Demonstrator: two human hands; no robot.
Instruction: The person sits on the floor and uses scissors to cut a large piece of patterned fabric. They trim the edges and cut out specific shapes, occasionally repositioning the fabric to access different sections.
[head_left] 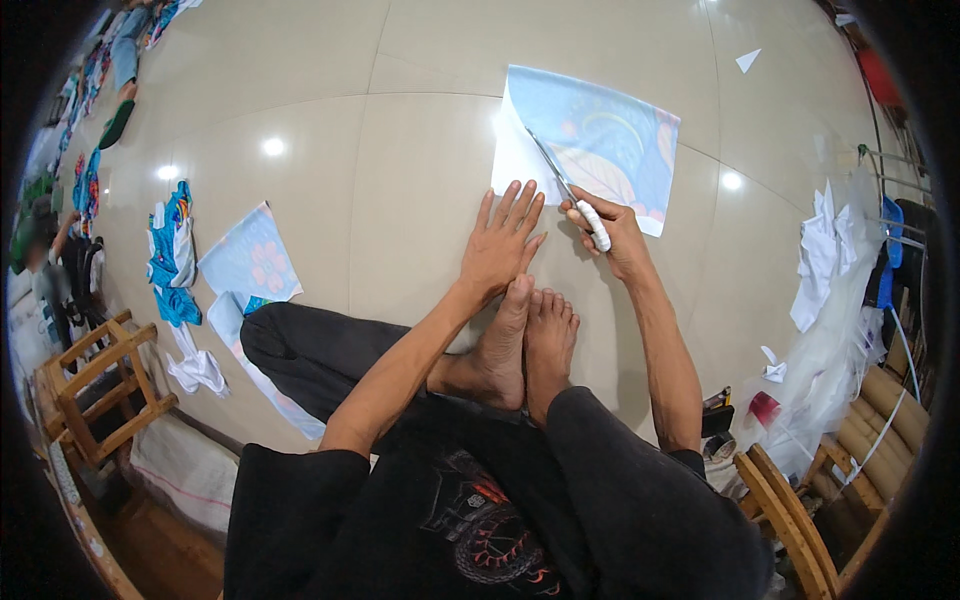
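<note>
On the tiled floor ahead of my feet lies a light blue printed fabric piece [610, 140], its left part showing white. My right hand [618, 235] is closed round the white-wrapped handle of a pair of scissors [548, 157]. The long blades point up and left over the fabric, near the line between white and print. My left hand [503, 238] lies flat with its fingers spread, fingertips at the fabric's lower left edge. Nothing is held in it. Whether the blades are parted is hard to make out.
More printed fabric [255, 255] lies by my left knee, beside a bright blue patterned bundle [172, 250]. White scraps [822, 260] and clear plastic [790, 410] lie at right. A wooden stool [105, 390] stands at left. A person [50, 260] sits at the far left.
</note>
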